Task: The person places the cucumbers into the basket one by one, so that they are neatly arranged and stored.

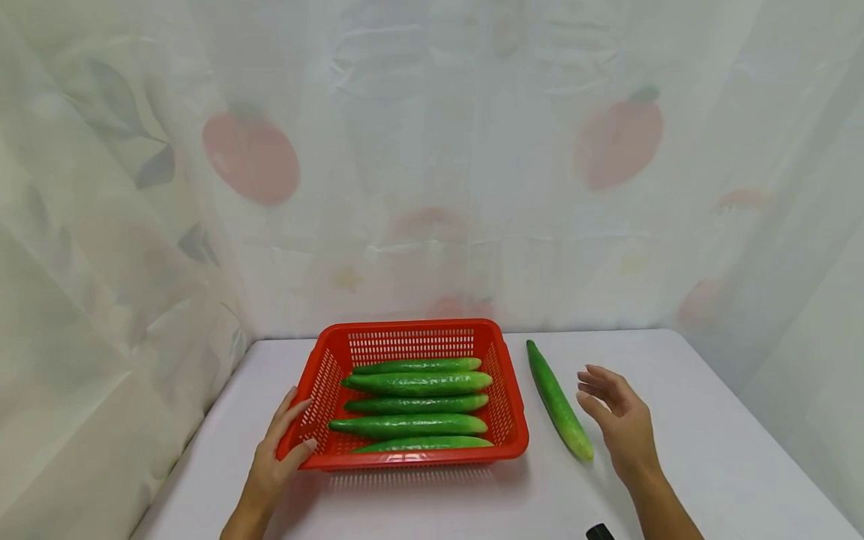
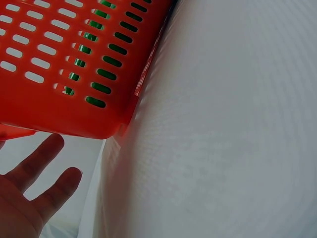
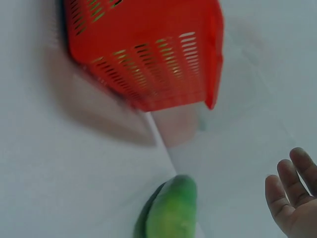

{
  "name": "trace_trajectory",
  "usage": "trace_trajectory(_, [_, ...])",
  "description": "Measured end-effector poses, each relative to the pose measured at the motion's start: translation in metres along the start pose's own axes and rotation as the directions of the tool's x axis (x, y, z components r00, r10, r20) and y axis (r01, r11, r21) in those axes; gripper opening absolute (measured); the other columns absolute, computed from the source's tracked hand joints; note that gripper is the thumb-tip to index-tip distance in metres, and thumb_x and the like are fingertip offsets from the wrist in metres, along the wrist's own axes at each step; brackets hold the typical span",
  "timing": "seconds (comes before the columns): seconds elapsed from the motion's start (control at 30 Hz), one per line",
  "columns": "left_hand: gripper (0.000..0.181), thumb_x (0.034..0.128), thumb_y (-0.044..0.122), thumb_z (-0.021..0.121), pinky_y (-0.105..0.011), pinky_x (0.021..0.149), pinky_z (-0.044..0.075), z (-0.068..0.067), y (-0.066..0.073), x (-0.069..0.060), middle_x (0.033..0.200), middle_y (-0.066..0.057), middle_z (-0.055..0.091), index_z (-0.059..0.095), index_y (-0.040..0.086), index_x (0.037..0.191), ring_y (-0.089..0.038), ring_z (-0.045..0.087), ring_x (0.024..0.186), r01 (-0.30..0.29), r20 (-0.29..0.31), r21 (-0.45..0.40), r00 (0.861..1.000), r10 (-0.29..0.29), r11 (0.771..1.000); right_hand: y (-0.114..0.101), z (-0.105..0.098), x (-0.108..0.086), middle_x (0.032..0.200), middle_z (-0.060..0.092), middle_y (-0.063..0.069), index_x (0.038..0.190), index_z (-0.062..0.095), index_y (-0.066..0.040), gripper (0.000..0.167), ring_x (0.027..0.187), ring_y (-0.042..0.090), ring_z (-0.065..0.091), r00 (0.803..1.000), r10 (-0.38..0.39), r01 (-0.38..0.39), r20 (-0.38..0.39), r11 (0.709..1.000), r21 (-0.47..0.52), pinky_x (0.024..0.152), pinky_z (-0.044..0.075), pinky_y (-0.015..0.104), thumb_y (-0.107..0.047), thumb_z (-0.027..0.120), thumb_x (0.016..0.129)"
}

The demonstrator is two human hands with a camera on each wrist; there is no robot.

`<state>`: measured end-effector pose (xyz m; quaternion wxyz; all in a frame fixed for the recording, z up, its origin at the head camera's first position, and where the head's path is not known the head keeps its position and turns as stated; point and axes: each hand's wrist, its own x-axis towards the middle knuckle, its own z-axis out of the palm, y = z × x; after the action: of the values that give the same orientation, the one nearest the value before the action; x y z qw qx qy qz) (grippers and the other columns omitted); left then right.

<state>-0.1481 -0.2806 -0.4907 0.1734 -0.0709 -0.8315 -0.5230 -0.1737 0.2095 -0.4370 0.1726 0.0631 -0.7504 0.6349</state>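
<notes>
A red plastic basket [image 1: 418,459] with slotted walls stands on the table, and several green cucumbers [image 1: 412,426] lie crosswise inside it. At the basket's left rim rests my left hand [image 1: 271,454], its thumb near the front corner and its fingers spread along the side. Two of those fingers show straight in the left wrist view, one touching the underside of the rim. To the right of the basket a single cucumber [image 1: 559,401] lies on the table, pale end toward me. My right hand [image 1: 622,424] hovers just right of it with loosely bent fingers, holding nothing.
The white table [image 1: 418,510] reaches back to a pale curtain [image 1: 432,187] with fruit prints, which also hangs along both sides. A small black object [image 1: 598,532] shows at the bottom edge, near the right forearm.
</notes>
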Motion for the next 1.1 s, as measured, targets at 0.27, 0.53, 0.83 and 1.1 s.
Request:
trace_trajectory(0.27, [0.051,0.0879,0.006,0.06,-0.012,0.093,0.031,0.001,0.001,0.0,0.156,0.002,0.024,0.051,0.011,0.138,-0.006,0.027,0.134,-0.015,-0.001,-0.017,1.0,0.015,1.0,0.033,-0.001,-0.005,0.123,0.057,0.009,0.134,0.05,-0.003,0.046,0.112,0.019,0.052,0.995,0.086,-0.087,-0.053,0.996,-0.013,0.087,0.043,0.016,-0.015,0.066,0.093])
trace_trajectory(0.53, [0.052,0.0863,0.004,0.061,-0.011,0.094,0.029,0.001,0.0,0.0,0.156,-0.001,0.025,0.052,0.007,0.137,-0.009,0.026,0.136,-0.04,-0.006,-0.031,0.999,0.039,0.999,0.053,0.001,-0.008,0.126,0.056,0.013,0.136,0.05,-0.006,0.048,0.112,0.021,0.052,0.982,0.172,-0.178,-0.077,0.98,-0.09,0.086,0.04,0.015,-0.022,0.066,0.093])
trace_trajectory(0.83, [0.051,0.0886,0.006,0.06,-0.011,0.093,0.031,-0.001,0.0,0.0,0.157,0.0,0.023,0.05,0.009,0.139,-0.004,0.026,0.134,0.009,0.011,-0.03,1.0,-0.009,1.0,0.063,0.001,-0.009,0.133,0.052,0.017,0.14,0.045,-0.007,0.054,0.119,0.027,0.048,0.977,0.213,-0.212,-0.015,0.964,-0.161,0.087,0.035,0.014,-0.026,0.066,0.094])
trace_trajectory(1.1, [0.051,0.0889,0.002,0.059,-0.011,0.092,0.031,0.0,0.001,0.0,0.157,0.0,0.023,0.05,0.007,0.138,-0.003,0.027,0.133,-0.01,0.007,-0.029,1.0,0.01,1.0,0.075,0.0,-0.011,0.133,0.052,0.019,0.139,0.048,-0.008,0.059,0.118,0.032,0.05,0.978,0.207,-0.2,0.016,0.959,-0.203,0.084,0.04,0.015,-0.023,0.072,0.088])
